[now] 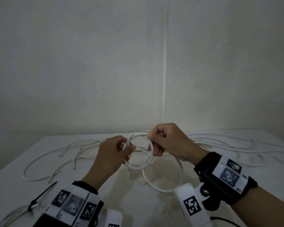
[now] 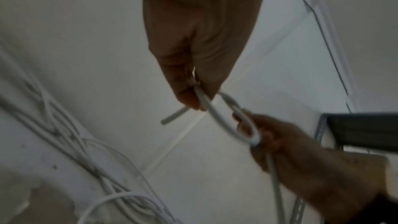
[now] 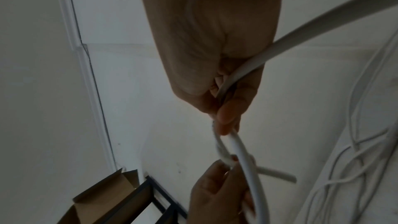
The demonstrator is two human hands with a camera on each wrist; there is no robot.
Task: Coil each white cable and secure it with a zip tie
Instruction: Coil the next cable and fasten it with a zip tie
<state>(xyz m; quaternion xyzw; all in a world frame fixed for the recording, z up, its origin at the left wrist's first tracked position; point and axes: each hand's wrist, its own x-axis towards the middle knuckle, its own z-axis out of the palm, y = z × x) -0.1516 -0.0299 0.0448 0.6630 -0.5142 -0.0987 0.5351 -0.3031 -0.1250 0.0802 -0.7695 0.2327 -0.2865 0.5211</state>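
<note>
We pinch the springy, light cable (image 1: 138, 151) coil between left hand (image 1: 112, 154) and right hand (image 1: 167, 141); grip where loops cross.

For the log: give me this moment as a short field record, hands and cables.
left hand: grips the left side of the coil
right hand: fingers pinch the coil's upper right side
coil: white cable in small loops, held above the table
cable tail: hangs in a loop toward the table
loose cables: spread on the table, uncoiled
zip tie: black, at lower left on an earlier bundle
</note>
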